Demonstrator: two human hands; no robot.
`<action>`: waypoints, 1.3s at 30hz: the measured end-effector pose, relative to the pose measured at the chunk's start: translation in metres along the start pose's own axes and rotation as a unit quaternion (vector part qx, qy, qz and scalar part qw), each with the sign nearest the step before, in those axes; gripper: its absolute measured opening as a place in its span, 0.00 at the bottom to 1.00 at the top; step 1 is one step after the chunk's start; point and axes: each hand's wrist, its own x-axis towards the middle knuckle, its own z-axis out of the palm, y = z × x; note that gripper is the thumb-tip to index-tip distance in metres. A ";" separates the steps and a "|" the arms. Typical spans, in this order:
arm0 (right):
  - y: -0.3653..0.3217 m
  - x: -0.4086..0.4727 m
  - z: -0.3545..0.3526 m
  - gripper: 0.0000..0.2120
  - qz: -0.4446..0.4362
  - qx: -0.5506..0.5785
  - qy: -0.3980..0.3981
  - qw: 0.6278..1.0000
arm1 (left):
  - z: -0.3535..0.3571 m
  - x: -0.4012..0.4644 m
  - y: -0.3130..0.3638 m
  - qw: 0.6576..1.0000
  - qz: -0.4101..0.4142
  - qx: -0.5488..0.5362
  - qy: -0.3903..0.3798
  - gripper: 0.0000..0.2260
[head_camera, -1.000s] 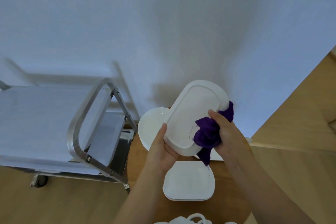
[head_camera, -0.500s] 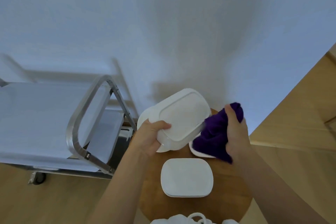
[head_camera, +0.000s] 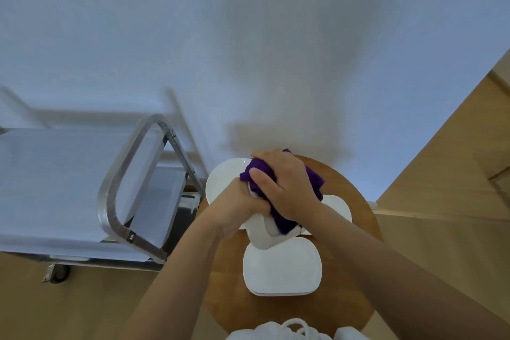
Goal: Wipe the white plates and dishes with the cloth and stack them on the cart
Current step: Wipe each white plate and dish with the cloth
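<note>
Because our two hands overlap above the table (head_camera: 356,270), most of the dish (head_camera: 260,232) between them is hidden; only its smooth, rounded white lower end shows below our knuckles. Our left hand (head_camera: 234,208) curls round the dish's left side, its fingers out of sight beneath the right one. Our right hand (head_camera: 287,188) is clenched on the cloth (head_camera: 314,182), a crumpled deep-purple bunch, soft and matte, pressed against the dish. How much of the dish the cloth covers we cannot tell.

Behind our hands a round white plate (head_camera: 223,182) lies on the table, its right half hidden. Another white plate (head_camera: 340,205) peeks out at the right past our wrist, its shape unclear. Nearer to us sits a stack (head_camera: 281,268) of glossy white plates, square with rounded corners, on the round table of warm brown wood.

At the left stands the cart (head_camera: 129,168), with a bent tube handle of brushed metal and flat pale shelves; its far end is cut off by the frame, and one dark wheel (head_camera: 59,274) shows on the wooden floor. At the bottom edge something white with a looped handle (head_camera: 295,324) is cropped off.
</note>
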 end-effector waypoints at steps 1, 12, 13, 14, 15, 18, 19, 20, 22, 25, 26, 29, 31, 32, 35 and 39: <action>0.003 0.000 0.000 0.25 -0.013 -0.001 0.023 1.000 | 0.001 -0.003 0.002 1.000 0.000 0.000 0.005 0.18; 0.058 0.002 -0.030 0.26 0.108 -0.016 0.031 0.994 | 0.000 -0.012 0.007 0.996 0.037 -0.068 0.039 0.18; 0.061 0.002 -0.033 0.24 0.135 -0.003 0.029 0.990 | 0.000 -0.011 0.007 0.995 0.040 -0.088 0.038 0.17; 0.063 0.003 -0.036 0.20 0.163 0.013 0.025 0.986 | 0.000 -0.010 0.006 0.992 0.044 -0.108 0.038 0.17; 0.065 0.003 -0.038 0.17 0.191 0.026 0.023 0.981 | 0.000 -0.009 0.005 0.990 0.047 -0.126 0.043 0.17; 0.067 0.007 -0.043 0.15 0.277 0.031 0.027 0.960 | 0.002 -0.005 0.002 0.981 0.048 -0.172 0.072 0.20; 0.066 0.007 -0.042 0.18 0.310 0.033 0.032 0.950 | 0.004 -0.003 0.002 0.977 0.049 -0.189 0.084 0.21; 0.065 0.008 -0.041 0.21 0.339 0.037 0.039 0.939 | 0.007 -0.001 0.001 0.972 0.051 -0.207 0.096 0.22; 0.061 0.009 -0.037 0.24 0.378 0.052 0.058 0.922 | 0.016 0.005 0.001 0.962 0.056 -0.239 0.119 0.20; 0.056 0.011 -0.031 0.27 0.421 0.091 0.080 0.899 | 0.039 0.012 0.000 0.948 0.054 -0.271 0.156 0.13; 0.053 0.012 -0.027 0.28 0.434 0.116 0.089 0.889 | 0.047 0.016 -0.002 0.944 0.048 -0.277 0.175 0.11; 0.044 0.008 -0.017 0.27 0.449 0.238 0.134 0.851 | 0.068 0.025 -0.005 0.933 0.009 -0.278 0.229 0.12; 0.042 0.003 -0.016 0.22 0.448 0.324 0.142 0.821 | 0.072 0.026 -0.008 0.940 0.015 -0.251 0.231 0.13; 0.043 0.002 -0.018 0.18 0.443 0.345 0.133 0.817 | 0.070 0.027 -0.009 0.948 0.028 -0.239 0.207 0.13; 0.053 -0.001 -0.032 0.12 0.394 0.290 0.080 0.868 | 0.041 0.022 -0.005 0.954 0.043 -0.291 0.049 0.13; 0.057 -0.002 -0.047 0.28 0.314 0.199 -0.027 0.928 | 0.001 0.025 0.000 0.931 -0.100 -0.345 -0.070 0.27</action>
